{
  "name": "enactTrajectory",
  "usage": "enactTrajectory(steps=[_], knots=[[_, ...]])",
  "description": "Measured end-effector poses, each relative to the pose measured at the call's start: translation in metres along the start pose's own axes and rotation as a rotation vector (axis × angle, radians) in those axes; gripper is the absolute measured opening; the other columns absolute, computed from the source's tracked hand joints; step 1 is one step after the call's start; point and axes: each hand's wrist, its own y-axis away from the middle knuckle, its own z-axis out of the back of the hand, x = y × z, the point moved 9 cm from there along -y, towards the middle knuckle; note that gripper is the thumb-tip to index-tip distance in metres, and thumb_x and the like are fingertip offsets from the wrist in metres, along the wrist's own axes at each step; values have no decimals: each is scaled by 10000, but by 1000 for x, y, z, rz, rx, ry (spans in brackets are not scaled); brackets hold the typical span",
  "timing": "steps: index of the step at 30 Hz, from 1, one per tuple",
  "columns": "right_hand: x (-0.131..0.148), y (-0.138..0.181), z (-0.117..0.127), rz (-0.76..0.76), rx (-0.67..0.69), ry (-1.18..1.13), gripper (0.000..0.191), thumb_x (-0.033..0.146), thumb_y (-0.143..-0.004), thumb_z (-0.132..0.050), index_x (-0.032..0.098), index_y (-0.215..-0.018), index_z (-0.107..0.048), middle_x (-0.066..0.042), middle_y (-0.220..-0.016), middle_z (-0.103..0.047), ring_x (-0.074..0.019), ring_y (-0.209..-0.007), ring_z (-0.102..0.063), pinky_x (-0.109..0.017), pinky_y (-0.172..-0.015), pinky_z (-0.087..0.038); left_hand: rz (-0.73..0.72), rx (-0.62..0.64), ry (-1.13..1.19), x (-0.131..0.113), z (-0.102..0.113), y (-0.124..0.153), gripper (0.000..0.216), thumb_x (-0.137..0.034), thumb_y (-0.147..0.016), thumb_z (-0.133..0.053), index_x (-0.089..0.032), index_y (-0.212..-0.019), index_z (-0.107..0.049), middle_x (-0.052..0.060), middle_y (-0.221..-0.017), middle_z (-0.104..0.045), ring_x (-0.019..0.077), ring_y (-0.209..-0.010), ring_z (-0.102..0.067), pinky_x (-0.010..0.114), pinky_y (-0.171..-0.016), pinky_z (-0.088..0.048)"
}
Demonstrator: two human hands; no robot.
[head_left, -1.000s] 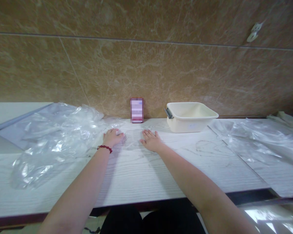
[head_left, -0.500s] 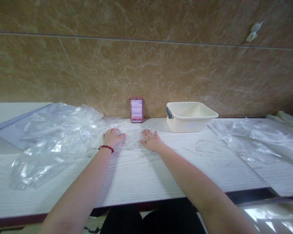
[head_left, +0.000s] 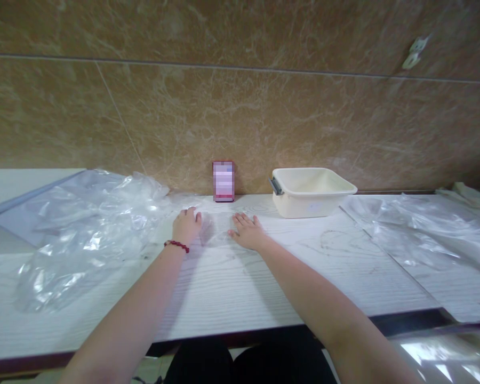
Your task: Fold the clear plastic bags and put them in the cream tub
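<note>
A small clear plastic bag (head_left: 216,226) lies on the white wood-grain table between my hands. My right hand (head_left: 247,232) rests flat on its right end, fingers stretched out and thumb apart. At the bag's left end is my left hand (head_left: 186,226), with a red bead bracelet (head_left: 176,245) on the wrist. Its fingers are slightly bent, the thumb stands apart from them, and no held thing shows in it. Beyond the bag, a phone (head_left: 224,182) with a blurred screen leans upright against the wall.
A cream plastic bin (head_left: 304,205) with a grey handle stands at the back, right of the phone. Crumpled clear plastic (head_left: 100,224) covers the left of the table (head_left: 224,288); more plastic sheeting (head_left: 432,229) lies at right. A brown marbled wall (head_left: 240,117) rises behind.
My left hand has drawn its fingers and thumb closer together and turned slightly, shifting a little to the right. My right hand, the phone and the bin have stayed in place.
</note>
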Motion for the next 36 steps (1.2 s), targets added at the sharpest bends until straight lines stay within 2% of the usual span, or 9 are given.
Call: enactTrajectory(steps=[2, 4, 7, 12, 17, 22, 27, 32, 36], knots=[[0, 0, 0, -7, -2, 0, 614, 516, -800, -143, 174, -1309, -169, -36, -1370, -127, -189, -1247, -77, -464, -971, -43, -226, -8, 34, -36, 4, 10, 367, -282, -796, -313, -129, -1088, -473, 119, -1031, -538, 223, -969, -487, 348, -836, -353], [1, 0, 0, -7, -4, 9, 602, 497, -802, -167, 167, -1305, -187, -42, -1369, -129, -188, -1248, -73, -458, -974, -38, -467, 75, 102, -72, -3, 26, 362, -238, -805, -305, -135, -1122, -447, 97, -1095, -521, 185, -1019, -460, 311, -887, -320], [2, 0, 0, 2, -4, 28, 572, 443, -807, -189, 151, -1298, -210, -54, -1366, -137, -195, -1247, -80, -465, -972, -37, -606, 208, 110, -98, -23, 45, 409, -255, -827, -265, -131, -1204, -364, 97, -1218, -437, 181, -1133, -362, 348, -957, -229], [3, 1, 1, 7, -2, 30, 562, 412, -806, -182, 150, -1303, -195, -41, -1367, -137, -205, -1244, -98, -479, -968, -52, -537, 359, 50, -93, -48, 49, 467, -340, -844, -190, -134, -1243, -319, 80, -1310, -317, 197, -1211, -238, 390, -973, -180], [-6, -1, -2, -34, 20, 24, 571, 469, -803, -143, 210, -1312, -144, -14, -1375, -105, -205, -1245, -67, -523, -946, -24, -460, 378, -17, -79, -48, 46, 523, -426, -829, -173, -160, -1266, -285, 77, -1343, -242, 225, -1226, -189, 430, -971, -134], [-38, -1, -2, -252, 29, 27, 602, 584, -763, -112, 312, -1300, -118, 15, -1379, -78, -283, -1235, -18, -621, -865, 20, -391, 417, -49, -67, -47, 44, 676, -584, -764, -160, -160, -1284, -237, 116, -1356, -190, 257, -1236, -137, 478, -955, -104], [-61, 14, 21, -408, -17, 110, 564, 511, -780, -235, 230, -1268, -266, -88, -1335, -221, -315, -1217, -71, -604, -866, -49, -367, 417, -65, -62, -42, 42, 746, -637, -730, -141, -150, -1290, -216, 147, -1349, -190, 278, -1236, -125, 528, -937, -75], [-47, 30, 57, -246, -59, 194, 332, 363, -769, -366, 212, -993, -561, -109, -1045, -504, -251, -981, -436, -489, -837, -244, -426, 358, -57, -69, -31, 48, 676, -559, -782, -136, -114, -1283, -228, 129, -1349, -198, 253, -1245, -97, 501, -960, -48], [-21, 36, 69, 28, -34, 170, 252, 315, -758, -400, 268, -877, -617, -47, -954, -548, -193, -914, -481, -343, -777, -332, -566, 383, -13, -90, -28, 65, 590, -453, -822, -174, -87, -1281, -225, 119, -1347, -210, 212, -1244, -124, 410, -991, -85]])
